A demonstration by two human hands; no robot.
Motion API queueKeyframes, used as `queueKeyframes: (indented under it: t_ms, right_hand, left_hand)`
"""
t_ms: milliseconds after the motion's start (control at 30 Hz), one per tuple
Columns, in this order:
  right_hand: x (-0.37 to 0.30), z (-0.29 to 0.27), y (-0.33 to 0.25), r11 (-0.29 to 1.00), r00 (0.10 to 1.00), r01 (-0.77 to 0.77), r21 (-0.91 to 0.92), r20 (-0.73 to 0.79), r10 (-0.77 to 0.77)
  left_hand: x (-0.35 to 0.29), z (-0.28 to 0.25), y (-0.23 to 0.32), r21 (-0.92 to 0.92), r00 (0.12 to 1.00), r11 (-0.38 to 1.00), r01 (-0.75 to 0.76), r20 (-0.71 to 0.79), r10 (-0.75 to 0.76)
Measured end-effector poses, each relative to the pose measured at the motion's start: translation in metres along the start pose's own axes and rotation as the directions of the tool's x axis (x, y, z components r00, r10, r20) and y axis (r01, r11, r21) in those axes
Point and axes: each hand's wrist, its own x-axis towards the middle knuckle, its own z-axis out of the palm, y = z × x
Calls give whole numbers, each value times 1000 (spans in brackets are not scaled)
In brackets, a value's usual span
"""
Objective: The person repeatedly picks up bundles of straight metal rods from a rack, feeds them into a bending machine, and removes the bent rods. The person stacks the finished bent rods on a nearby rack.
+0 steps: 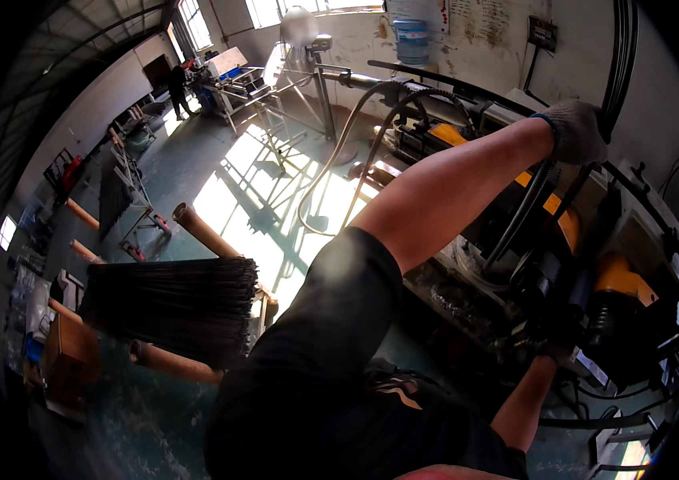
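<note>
My left arm reaches across to the upper right. The grey-gloved left hand (579, 132) is closed at a cluster of long, thin black rods (621, 64), which run up past it to the top of the view. Some of its fingers are hidden behind the hand. Below it stands a dark machine with yellow-orange covers (623, 276). Low on that machine, my right hand (557, 352) is in deep shadow by dark machine parts, so its fingers do not show clearly.
A thick bundle of dark rods (171, 308) lies on a rack with brown tubular arms (175, 365) at left. Hoses (345, 132) loop beside the machine. Farther off are a metal frame table (235, 84), a blue water bottle (411, 42) and a person in dark clothes (178, 90).
</note>
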Motion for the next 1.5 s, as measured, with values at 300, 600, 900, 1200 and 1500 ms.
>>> queueKeyframes:
  t_ms: [300,600,900,1200,1500]
  right_hand:
    - [-20,45,17,717,929,126,-685,-173,-328]
    - [-170,118,69,754,780,382,-534,-250,-573]
    - [-463,86,-27,356,438,333,-874,-191,-879]
    - [-723,60,-253,-136,-354,102,-985,91,-931]
    - [-895,-6,-541,-105,-203,-822,-559,461,-864]
  left_hand:
    - [-11,-3,16,101,999,995,10,-33,-7]
    - [-135,-10,72,-147,924,944,-294,-296,242]
    - [-320,81,128,-698,976,713,-59,-191,-107]
    - [-417,318,147,-844,871,226,486,448,-201]
    - [-494,529,269,-334,319,-257,907,943,-97]
